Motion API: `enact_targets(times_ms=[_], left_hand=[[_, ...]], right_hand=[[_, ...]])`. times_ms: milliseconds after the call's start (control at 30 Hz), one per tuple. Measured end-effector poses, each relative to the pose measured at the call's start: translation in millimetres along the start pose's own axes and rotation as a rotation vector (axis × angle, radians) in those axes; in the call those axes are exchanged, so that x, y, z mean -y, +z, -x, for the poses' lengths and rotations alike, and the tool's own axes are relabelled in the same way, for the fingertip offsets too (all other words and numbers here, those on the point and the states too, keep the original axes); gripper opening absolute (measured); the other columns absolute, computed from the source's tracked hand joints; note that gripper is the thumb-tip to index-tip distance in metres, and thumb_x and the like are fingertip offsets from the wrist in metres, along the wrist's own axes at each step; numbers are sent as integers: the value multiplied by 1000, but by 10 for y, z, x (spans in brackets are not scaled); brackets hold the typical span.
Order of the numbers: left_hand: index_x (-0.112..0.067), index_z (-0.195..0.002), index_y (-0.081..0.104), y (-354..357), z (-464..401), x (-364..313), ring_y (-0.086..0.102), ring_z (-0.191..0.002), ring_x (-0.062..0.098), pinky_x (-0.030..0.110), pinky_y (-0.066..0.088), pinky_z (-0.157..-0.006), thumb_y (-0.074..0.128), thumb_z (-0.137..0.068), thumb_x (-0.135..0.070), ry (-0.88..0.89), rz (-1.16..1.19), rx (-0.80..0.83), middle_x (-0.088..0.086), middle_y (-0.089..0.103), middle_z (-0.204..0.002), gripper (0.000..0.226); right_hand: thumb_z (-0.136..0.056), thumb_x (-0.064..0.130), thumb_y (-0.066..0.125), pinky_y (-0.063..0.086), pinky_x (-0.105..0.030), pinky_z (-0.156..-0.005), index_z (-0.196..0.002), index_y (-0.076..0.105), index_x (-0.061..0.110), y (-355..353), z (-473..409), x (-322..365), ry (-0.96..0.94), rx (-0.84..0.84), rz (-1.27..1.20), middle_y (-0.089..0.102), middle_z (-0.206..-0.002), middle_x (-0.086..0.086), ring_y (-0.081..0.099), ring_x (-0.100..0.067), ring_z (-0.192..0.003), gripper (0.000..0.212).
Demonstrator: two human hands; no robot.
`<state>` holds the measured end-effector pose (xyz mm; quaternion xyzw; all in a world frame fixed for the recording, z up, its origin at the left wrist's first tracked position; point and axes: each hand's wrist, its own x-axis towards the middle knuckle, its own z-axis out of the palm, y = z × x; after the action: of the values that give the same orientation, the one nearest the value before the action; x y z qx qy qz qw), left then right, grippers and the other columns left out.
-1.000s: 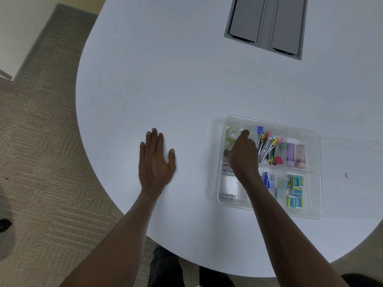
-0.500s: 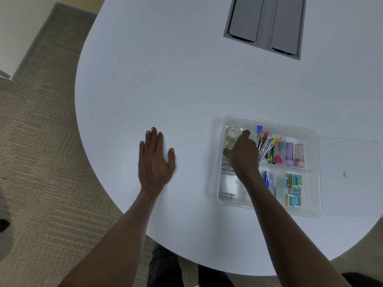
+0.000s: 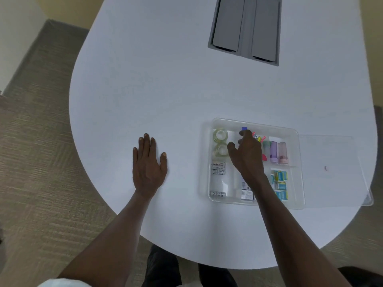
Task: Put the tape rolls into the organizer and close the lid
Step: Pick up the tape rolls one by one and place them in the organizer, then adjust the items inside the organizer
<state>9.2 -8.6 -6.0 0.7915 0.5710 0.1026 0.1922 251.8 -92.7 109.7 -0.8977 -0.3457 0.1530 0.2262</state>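
Note:
A clear plastic organizer [image 3: 256,123] stands on the white table at the right. Two clear tape rolls lie in its left compartment: one [image 3: 220,135] at the far end, the other [image 3: 221,150] just in front of it. My right hand [image 3: 246,154] hovers over the organizer's middle, fingers apart and holding nothing, its thumb close to the nearer roll. The clear lid [image 3: 335,168] lies folded open flat on the table to the organizer's right. My left hand [image 3: 148,164] rests flat on the table, left of the organizer, empty.
The organizer also holds batteries [image 3: 218,168], pens, small tubes [image 3: 277,152] and blue-yellow boxes [image 3: 280,184]. A grey cable hatch [image 3: 245,27] is set into the table at the back. The table's curved edge runs close in front of me, with carpet beyond.
My right hand has lifted off the tape rolls and shifted right, uncovering the nearer roll in the left compartment. The left hand has stayed flat on the table.

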Motion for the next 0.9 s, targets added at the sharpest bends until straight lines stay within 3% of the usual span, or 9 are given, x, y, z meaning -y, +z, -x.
enact_targets(times_ms=[233, 567, 800, 900], left_hand=[[2, -155, 19, -193, -45, -239, 5, -156, 32, 51, 12, -126, 36, -104, -36, -53, 22, 149, 18, 9, -167, 66], [-2, -157, 15, -734, -83, -955, -2, -157, 22, 40, 2, -129, 33, -107, -30, 128, 213, 67, 11, 3, -168, 60], [-3, -157, 17, -720, 248, -1498, -1, -157, 21, 40, 4, -129, 34, -107, -30, 243, 201, 77, 10, 4, -168, 60], [-3, -156, 19, -655, 370, -1758, 2, -157, 23, 41, 7, -129, 35, -106, -30, 288, 178, 82, 11, 6, -168, 59]], right_hand=[[-86, 12, 62, 45, -41, -95, -126, 52, 2, -204, 187, -151, -109, 38, 89, 61, -120, -17, 54, -33, -115, 42], [-84, 8, 64, 42, -48, -104, -129, 51, -5, -397, 450, -414, -272, 21, 183, 51, -132, -28, 47, -42, -126, 48], [-80, 7, 65, 47, -48, -99, -124, 54, -5, -720, 458, -705, -338, 0, 173, 54, -127, -29, 50, -44, -120, 47], [-81, 7, 62, 51, -48, -88, -115, 58, -3, -916, 446, -902, -337, -71, 156, 58, -113, -24, 56, -42, -104, 36]])
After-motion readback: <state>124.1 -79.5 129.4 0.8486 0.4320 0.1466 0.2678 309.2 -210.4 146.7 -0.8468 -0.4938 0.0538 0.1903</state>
